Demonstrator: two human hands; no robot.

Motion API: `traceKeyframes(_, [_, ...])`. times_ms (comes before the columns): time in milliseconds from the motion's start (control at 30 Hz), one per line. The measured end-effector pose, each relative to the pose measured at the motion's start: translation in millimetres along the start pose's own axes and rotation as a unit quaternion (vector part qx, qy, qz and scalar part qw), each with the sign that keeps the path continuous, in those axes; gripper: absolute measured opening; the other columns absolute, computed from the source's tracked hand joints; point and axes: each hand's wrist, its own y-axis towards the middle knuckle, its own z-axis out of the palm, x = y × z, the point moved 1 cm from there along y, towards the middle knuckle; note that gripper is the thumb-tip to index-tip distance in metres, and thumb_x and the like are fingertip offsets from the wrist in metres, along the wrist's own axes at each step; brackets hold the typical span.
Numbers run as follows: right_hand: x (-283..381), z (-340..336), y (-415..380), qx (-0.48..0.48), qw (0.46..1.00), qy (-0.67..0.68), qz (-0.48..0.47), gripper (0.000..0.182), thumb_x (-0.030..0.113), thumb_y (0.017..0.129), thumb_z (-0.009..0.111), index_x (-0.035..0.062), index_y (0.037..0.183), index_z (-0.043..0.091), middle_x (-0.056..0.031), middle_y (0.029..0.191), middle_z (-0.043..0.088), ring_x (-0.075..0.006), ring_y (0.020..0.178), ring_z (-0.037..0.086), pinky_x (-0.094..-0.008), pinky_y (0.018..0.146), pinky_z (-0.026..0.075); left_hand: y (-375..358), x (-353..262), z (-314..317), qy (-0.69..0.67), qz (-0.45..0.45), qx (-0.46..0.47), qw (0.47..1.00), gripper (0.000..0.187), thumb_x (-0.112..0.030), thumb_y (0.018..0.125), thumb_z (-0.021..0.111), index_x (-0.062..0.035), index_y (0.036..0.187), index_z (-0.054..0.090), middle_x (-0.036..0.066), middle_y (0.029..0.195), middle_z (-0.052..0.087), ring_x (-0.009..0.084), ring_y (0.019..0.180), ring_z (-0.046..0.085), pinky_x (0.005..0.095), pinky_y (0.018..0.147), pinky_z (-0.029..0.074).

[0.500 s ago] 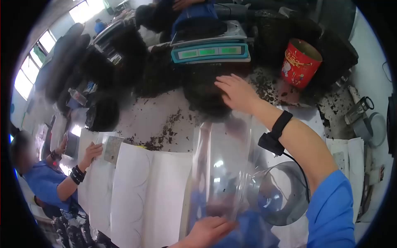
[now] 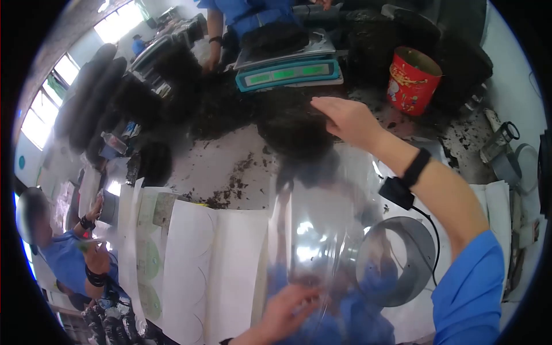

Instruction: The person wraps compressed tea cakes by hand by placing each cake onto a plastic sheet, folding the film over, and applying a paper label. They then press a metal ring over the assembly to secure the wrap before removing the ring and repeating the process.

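A long clear plastic bag (image 2: 313,230) lies in front of me, its shiny surface full of reflections. At its near end rests my left hand (image 2: 290,307), palm down, fingers loosely apart over the film. My right hand (image 2: 351,118) reaches forward past the bag's far end, fingers stretched out together at the right side of a dark, round bundle (image 2: 296,135). The far end of the bag comes right up to this bundle. A wide grey ring (image 2: 422,261) sits on white paper, just right of the bag, partly seen through the film.
Behind the bundle stands a teal scale (image 2: 287,75) loaded with dark material. A red bucket (image 2: 414,80) is at the back right. White sheets (image 2: 190,253) cover the left of the table (image 2: 213,158), with dark scraps beyond. Co-workers stand at the left and far side.
My right hand has shifted right along the dark bundle. My left hand's fingers have spread slightly. The far co-worker has an arm lowered beside the scale, and the left co-worker's near hand has drawn back.
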Motion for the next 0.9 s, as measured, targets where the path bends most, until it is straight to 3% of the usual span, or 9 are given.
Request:
traceKeyframes(100, [31.3,-98.7,-22.2,0.009,0.995,0.077,-0.061,0.046,0.006,0.073,0.064,0.0029,0.118,0.058,-0.0119,0.120,0.063,-0.0290,0.109,0.062,-0.0375,0.090,0.053,34.6,21.4,-18.3,-0.321,-0.126,-0.037,0.938,0.045,-0.035,0.102,0.039,-0.0072,0.137,0.041,0.014,0.124,0.057,0.0244,0.109,0.059,0.0374,0.092,0.049])
traceKeyframes(200, [77.6,-193.1,-68.6,0.080,0.978,0.127,-0.144,0.046,0.013,0.073,0.065,0.0036,0.117,0.059,-0.0127,0.121,0.062,-0.0285,0.109,0.062,-0.0407,0.094,0.052,78.4,-3.9,-28.9,-0.580,-0.131,-0.015,0.804,0.077,-0.061,0.098,0.029,-0.0121,0.153,0.004,0.020,0.153,0.026,0.0367,0.136,0.036,0.0496,0.106,0.039])
traceKeyframes(267, [107.0,-229.6,-111.8,0.136,0.973,0.097,-0.158,0.044,0.018,0.074,0.066,0.0045,0.116,0.061,-0.0131,0.123,0.062,-0.0280,0.111,0.062,-0.0412,0.096,0.051,97.5,-10.9,-20.1,-0.585,-0.176,0.071,0.789,0.072,-0.059,0.098,0.031,-0.0097,0.150,0.024,0.016,0.147,0.038,0.0305,0.132,0.043,0.0434,0.105,0.039])
traceKeyframes(333, [130.0,-246.8,-151.8,0.167,0.974,0.117,-0.093,0.046,0.018,0.072,0.069,0.0046,0.114,0.062,-0.0123,0.124,0.061,-0.0273,0.112,0.061,-0.0400,0.096,0.051,105.2,-21.9,12.5,-0.383,-0.159,0.111,0.903,0.063,-0.050,0.100,0.038,-0.0069,0.146,0.034,0.013,0.142,0.044,0.0246,0.128,0.046,0.0371,0.104,0.040])
traceKeyframes(400, [144.3,-247.9,-187.4,0.177,0.974,0.126,-0.055,0.049,0.018,0.070,0.071,0.0048,0.116,0.061,-0.0118,0.124,0.061,-0.0267,0.112,0.061,-0.0392,0.096,0.051,104.0,-19.4,46.4,-0.332,-0.167,0.070,0.926,0.057,-0.032,0.097,0.055,-0.0035,0.143,0.038,0.012,0.136,0.051,0.0222,0.121,0.051,0.0348,0.102,0.041])
traceKeyframes(467, [155.3,-243.3,-215.8,0.185,0.972,0.145,-0.017,0.052,0.018,0.069,0.073,0.0050,0.117,0.060,-0.0113,0.124,0.061,-0.0262,0.113,0.061,-0.0384,0.096,0.051,103.7,4.3,73.3,-0.032,-0.068,-0.037,0.996,0.064,-0.036,0.093,0.060,0.0012,0.140,0.040,0.017,0.130,0.052,0.0278,0.121,0.051,0.0361,0.104,0.038])
traceKeyframes(567, [168.4,-231.2,-243.7,0.236,0.958,0.164,0.023,0.063,0.017,0.064,0.076,0.0055,0.123,0.057,-0.0106,0.131,0.056,-0.0265,0.118,0.057,-0.0365,0.098,0.049,91.6,-39.8,83.3,0.263,0.123,-0.104,0.951,0.065,-0.036,0.090,0.063,-0.0002,0.139,0.042,0.021,0.126,0.052,0.0312,0.118,0.052,0.0366,0.103,0.039])
traceKeyframes(700, [171.3,-240.1,-241.7,0.231,0.953,0.192,0.035,0.063,0.011,0.065,0.073,0.0047,0.125,0.056,-0.0117,0.134,0.054,-0.0281,0.121,0.055,-0.0378,0.099,0.048,120.0,-7.8,77.0,-0.033,-0.044,-0.066,0.996,0.050,-0.028,0.094,0.059,-0.0083,0.138,0.047,0.016,0.116,0.060,0.0264,0.104,0.060,0.0384,0.092,0.047])
traceKeyframes(900, [152.9,-271.0,-214.1,0.000,0.969,0.144,0.202,0.060,-0.005,0.067,0.056,0.0011,0.127,0.055,-0.0146,0.132,0.056,-0.0332,0.113,0.059,-0.0389,0.095,0.049,108.1,-19.3,60.2,-0.279,-0.180,-0.005,0.943,0.044,-0.012,0.095,0.055,-0.0051,0.138,0.047,0.004,0.098,0.056,0.0135,0.092,0.058,0.0322,0.084,0.054])
